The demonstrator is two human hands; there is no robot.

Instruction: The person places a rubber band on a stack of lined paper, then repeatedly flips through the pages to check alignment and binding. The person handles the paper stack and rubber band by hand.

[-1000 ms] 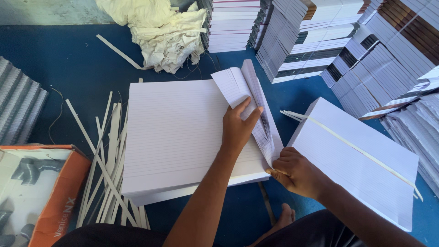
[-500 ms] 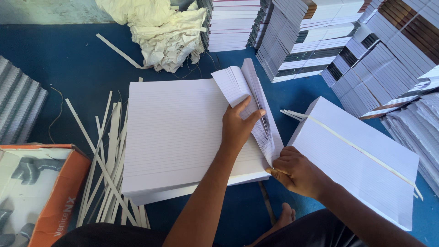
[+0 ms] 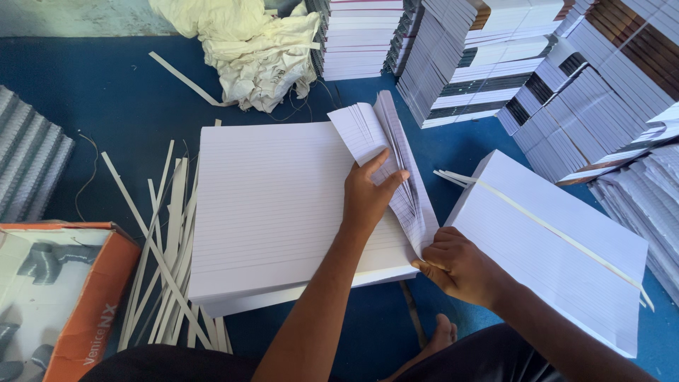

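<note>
Centre frame, a thick stack of white ruled paper sheets (image 3: 283,205) lies flat on the blue floor (image 3: 113,99), its long axis running left to right and slightly tilted, ruled lines following it. The left hand (image 3: 368,194) presses down near the stack's right edge, thumb and fingers spread against a fanned bundle of lifted sheets (image 3: 396,163) that points to the upper right. The right hand (image 3: 456,265) pinches that bundle's lower corner, fingers pressed together. At right, a second white ruled stack (image 3: 559,262) carries a loose paper strip. Lower left, an open orange cardboard box (image 3: 92,311); its contents are unclear.
</note>
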